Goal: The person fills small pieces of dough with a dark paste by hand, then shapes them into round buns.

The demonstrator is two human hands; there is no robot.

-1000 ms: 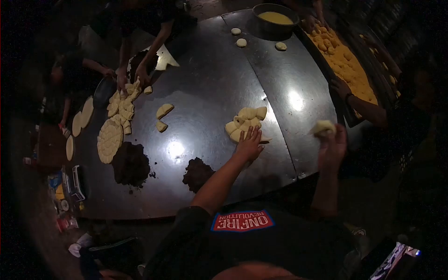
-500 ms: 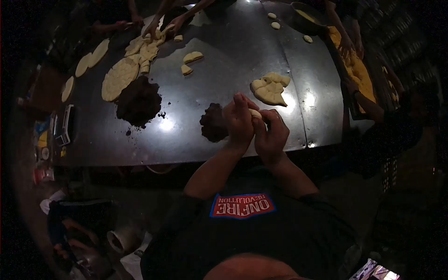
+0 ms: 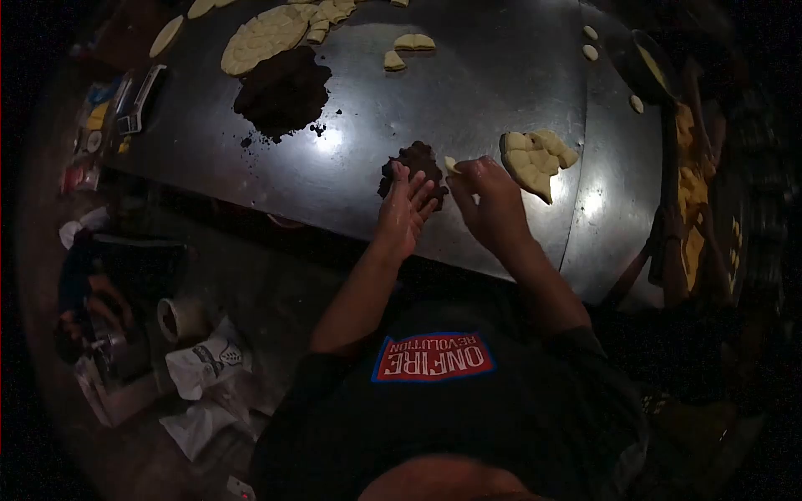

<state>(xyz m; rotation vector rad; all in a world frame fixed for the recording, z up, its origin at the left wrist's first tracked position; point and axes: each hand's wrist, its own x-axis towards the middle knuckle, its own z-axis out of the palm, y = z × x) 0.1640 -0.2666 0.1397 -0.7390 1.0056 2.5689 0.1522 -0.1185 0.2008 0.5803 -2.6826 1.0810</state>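
Note:
My left hand is open with its fingers spread, palm up, in front of a small dark brown mound on the metal table. To its right, my right hand pinches a small pale dough piece between thumb and fingers. Just beyond that hand lies a scored slab of pale dough. A larger dark mound sits farther left, beside a round of scored dough.
Two cut dough pieces lie at the far middle. A dark pan stands at the far right, near a tray of yellow dough with other people's arms over it. A scale is at the left edge.
My hands have moved apart. The left has opened, while the right holds the dough piece that was between both. The view has shifted, so the table appears higher and tilted.

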